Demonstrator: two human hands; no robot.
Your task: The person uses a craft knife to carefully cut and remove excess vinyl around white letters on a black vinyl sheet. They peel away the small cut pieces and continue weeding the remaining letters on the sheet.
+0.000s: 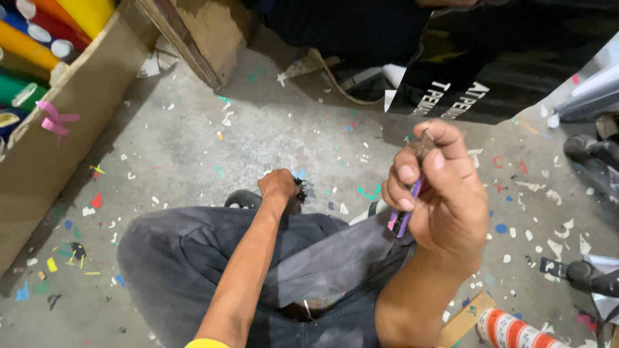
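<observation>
My right hand is raised over my knee with its fingers closed around a thin purple-handled cutting tool; the metal tip pokes up between thumb and forefinger. My left hand reaches down past my knee to the concrete floor, fingers closed on a small dark crumpled scrap. Both arms stretch over my grey trousers. A black sheet with white lettering lies on the floor just beyond my right hand.
A cardboard box with coloured vinyl rolls stands at the left. Tiny coloured offcuts litter the floor. A wooden board leans at the back. An orange-and-white striped roll lies bottom right, chair casters at the right.
</observation>
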